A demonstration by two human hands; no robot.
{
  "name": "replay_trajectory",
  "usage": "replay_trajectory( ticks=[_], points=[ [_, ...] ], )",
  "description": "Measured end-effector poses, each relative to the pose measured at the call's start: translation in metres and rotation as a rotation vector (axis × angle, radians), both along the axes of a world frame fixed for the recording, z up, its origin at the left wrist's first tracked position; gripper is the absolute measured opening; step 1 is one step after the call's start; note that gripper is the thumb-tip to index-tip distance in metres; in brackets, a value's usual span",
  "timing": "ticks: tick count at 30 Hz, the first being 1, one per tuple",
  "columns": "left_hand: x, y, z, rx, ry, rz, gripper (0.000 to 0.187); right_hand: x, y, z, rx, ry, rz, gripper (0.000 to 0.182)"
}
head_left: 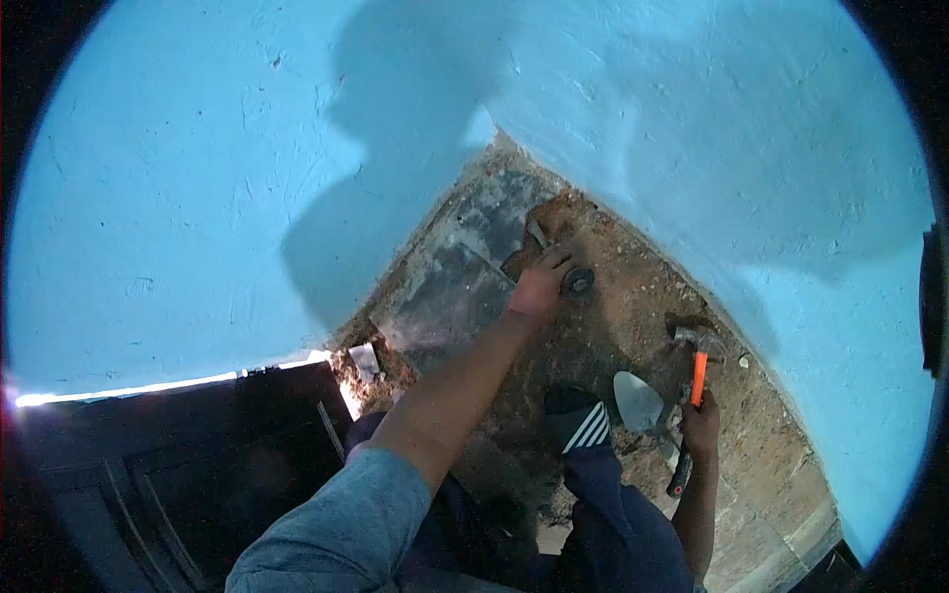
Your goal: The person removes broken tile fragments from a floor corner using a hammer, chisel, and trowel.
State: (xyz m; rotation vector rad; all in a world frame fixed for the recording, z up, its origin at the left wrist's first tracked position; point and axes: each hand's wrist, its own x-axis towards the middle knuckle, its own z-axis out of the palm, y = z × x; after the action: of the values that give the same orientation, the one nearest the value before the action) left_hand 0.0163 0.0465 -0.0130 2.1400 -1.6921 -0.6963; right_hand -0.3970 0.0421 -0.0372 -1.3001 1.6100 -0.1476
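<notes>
My left hand (542,287) is closed around a chisel near the corner of the floor. The chisel's round dark guard (578,282) shows beside my fingers. Its metal end points up-left at the broken edge of the grey floor tiles (445,296). My right hand (701,427) grips a claw hammer (700,371) by its orange handle, low over the bare soil on the right. A trowel (639,401) with a pale blade lies between my shoe (578,420) and my right hand, its dark handle partly hidden by that hand.
Light blue walls (198,198) meet at the corner ahead. Brown soil and rubble (633,267) run along the right wall. A dark door (217,474) stands at the lower left, with light in the gap above it. A whitish fragment (365,362) lies near its edge.
</notes>
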Motion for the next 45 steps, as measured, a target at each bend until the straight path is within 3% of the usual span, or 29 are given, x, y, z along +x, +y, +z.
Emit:
replay_trajectory(
  ticks=[14,17,20,23,29,36,41,45],
  points=[
    [-0.016,0.008,-0.001,-0.063,-0.089,-0.008,0.064,0.013,0.001,0.021,0.030,-0.014,-0.055,0.023],
    [-0.040,0.015,0.013,0.156,-0.192,-0.060,0.057,0.011,0.002,0.017,0.032,-0.010,-0.051,0.023],
    [-0.055,0.018,0.032,0.180,-0.179,-0.070,0.049,0.006,0.002,0.011,0.038,-0.013,-0.058,0.023],
    [-0.051,0.008,0.034,-0.027,-0.172,-0.091,0.045,0.011,0.002,0.016,0.054,-0.014,-0.052,0.023],
    [-0.029,-0.031,0.013,0.001,-0.183,0.066,0.041,0.008,0.002,0.011,0.013,0.009,-0.015,0.023],
    [-0.019,-0.036,0.019,0.034,-0.183,0.039,0.044,0.017,0.001,0.031,0.025,-0.021,-0.038,0.021],
    [-0.021,-0.040,0.013,0.066,-0.126,0.099,0.047,0.016,0.000,0.028,0.126,-0.152,-0.105,0.024],
    [-0.014,-0.048,0.004,-0.100,-0.120,0.155,0.049,0.015,0.006,0.018,0.158,-0.300,-0.219,0.031]
  ],
)
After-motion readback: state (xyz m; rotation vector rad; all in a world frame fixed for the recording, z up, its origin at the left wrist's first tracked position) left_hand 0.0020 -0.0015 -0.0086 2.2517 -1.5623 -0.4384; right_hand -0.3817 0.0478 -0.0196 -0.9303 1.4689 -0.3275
